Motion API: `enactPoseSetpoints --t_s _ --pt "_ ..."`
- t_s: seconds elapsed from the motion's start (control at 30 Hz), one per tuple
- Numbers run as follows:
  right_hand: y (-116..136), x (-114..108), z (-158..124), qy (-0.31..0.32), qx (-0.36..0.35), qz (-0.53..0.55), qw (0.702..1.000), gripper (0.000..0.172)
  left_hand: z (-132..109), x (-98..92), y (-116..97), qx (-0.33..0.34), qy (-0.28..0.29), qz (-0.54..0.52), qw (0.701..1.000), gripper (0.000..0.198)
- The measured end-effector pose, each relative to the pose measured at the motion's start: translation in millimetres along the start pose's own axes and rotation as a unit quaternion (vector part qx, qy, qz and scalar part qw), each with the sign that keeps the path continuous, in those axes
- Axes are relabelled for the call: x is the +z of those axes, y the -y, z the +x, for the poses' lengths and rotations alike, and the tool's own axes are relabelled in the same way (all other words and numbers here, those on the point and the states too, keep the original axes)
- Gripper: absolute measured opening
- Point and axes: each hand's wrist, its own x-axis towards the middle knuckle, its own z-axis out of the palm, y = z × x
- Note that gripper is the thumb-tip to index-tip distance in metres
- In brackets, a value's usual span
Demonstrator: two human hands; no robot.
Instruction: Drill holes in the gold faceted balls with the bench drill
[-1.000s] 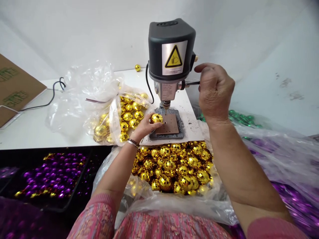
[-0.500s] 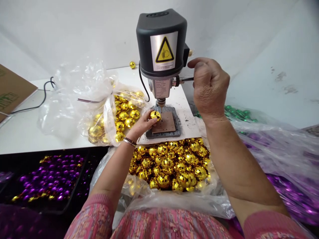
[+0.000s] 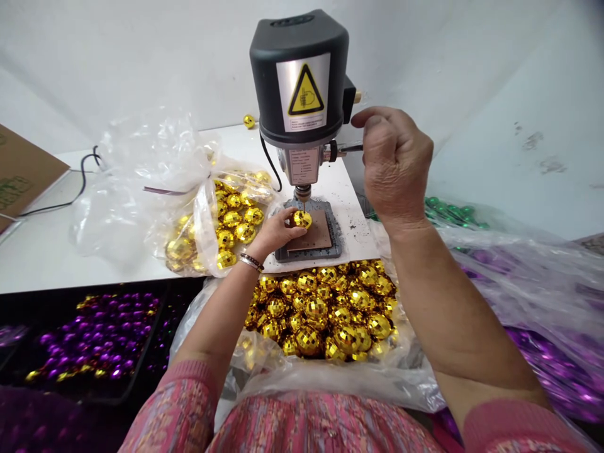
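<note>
A small black bench drill (image 3: 299, 75) stands on a white table (image 3: 51, 251). My left hand (image 3: 276, 231) pinches a faceted gold ball (image 3: 302, 219) and holds it on the brown base plate (image 3: 318, 234), right under the drill bit (image 3: 303, 200). My right hand (image 3: 394, 167) is closed round the drill's feed lever (image 3: 346, 149) on the machine's right side. A heap of the same gold balls (image 3: 325, 308) fills an open plastic bag just in front of the drill.
A second clear bag of gold balls (image 3: 226, 220) lies left of the drill. A dark tray of purple balls (image 3: 94, 333) sits lower left. Green balls (image 3: 453, 211) and purple ones under plastic (image 3: 557, 371) lie right. A cardboard box (image 3: 23, 176) and black cable (image 3: 80, 182) are far left.
My left hand has carried the gold ball rightward from the plate's left edge to directly beneath the bit. My right hand stays on the lever; the camera shifted slightly.
</note>
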Motion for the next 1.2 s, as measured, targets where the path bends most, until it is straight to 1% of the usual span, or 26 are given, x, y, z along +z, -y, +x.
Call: enactPoseSetpoints --t_s 0.07,0.17,0.23,0.33,0.43,0.57,0.7,0.9,1.1,1.2 --pt "0 0 0 0.003 0.0 -0.001 1.0 0.036 2 2.7 -4 -0.008 0.015 0.031 0.999 0.069" --pt "1 0 0 0.006 0.01 0.005 1.0 0.036 4 6.2 -10 0.014 0.013 0.058 0.998 0.07" --pt "3 0 0 0.006 0.014 0.009 1.0 0.037 5 7.3 -12 0.012 0.017 0.044 0.999 0.07" --pt "2 -1 -4 0.001 0.021 0.016 1.0 0.035 5 7.1 -12 -0.023 0.034 0.011 0.999 0.077" --pt "-2 -2 -14 -0.007 0.012 0.001 1.0 0.031 3 6.6 -13 -0.03 0.027 0.017 0.999 0.08" --pt "-8 -3 -30 -0.011 -0.012 -0.04 0.999 0.029 0 6.8 -17 -0.026 0.01 0.035 0.999 0.079" --pt "-13 -2 -39 -0.013 -0.032 -0.054 0.998 0.03 -3 6.3 -21 -0.025 0.016 0.048 0.998 0.078" --pt "-26 -1 -50 -0.016 -0.084 -0.072 0.994 0.034 -7 4.7 -24 -0.011 0.018 0.08 0.997 0.071" --pt "-32 4 -58 -0.041 -0.071 -0.068 0.994 0.036 -6 5.8 -18 -0.002 0.01 0.064 0.998 0.071" --pt "-38 8 -68 -0.048 -0.069 -0.058 0.995 0.035 -7 5.9 -18 0.001 0.005 0.058 0.998 0.07"
